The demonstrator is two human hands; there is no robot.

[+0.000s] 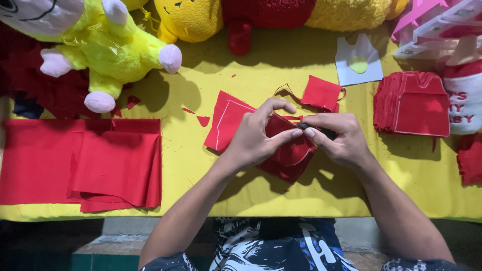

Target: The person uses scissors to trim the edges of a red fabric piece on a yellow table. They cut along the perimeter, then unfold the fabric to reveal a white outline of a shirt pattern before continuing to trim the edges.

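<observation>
My left hand (258,138) and my right hand (336,138) meet over the middle of a yellow-covered table (251,195). Both pinch a cut piece of red fabric (291,158), which hangs folded below my fingers. A small dark object shows between my right fingertips; what it is cannot be told. Under my left hand lies another red cut piece (226,120) with a pale chalk outline. A smaller red piece (321,93) rests just beyond my hands.
Flat red cloth sheets (80,163) lie at the left. A stack of cut red pieces (411,103) sits at the right, with a white paper pattern (357,62) behind. A yellow-green plush toy (108,42) and a yellow-and-red plush (261,15) line the far edge.
</observation>
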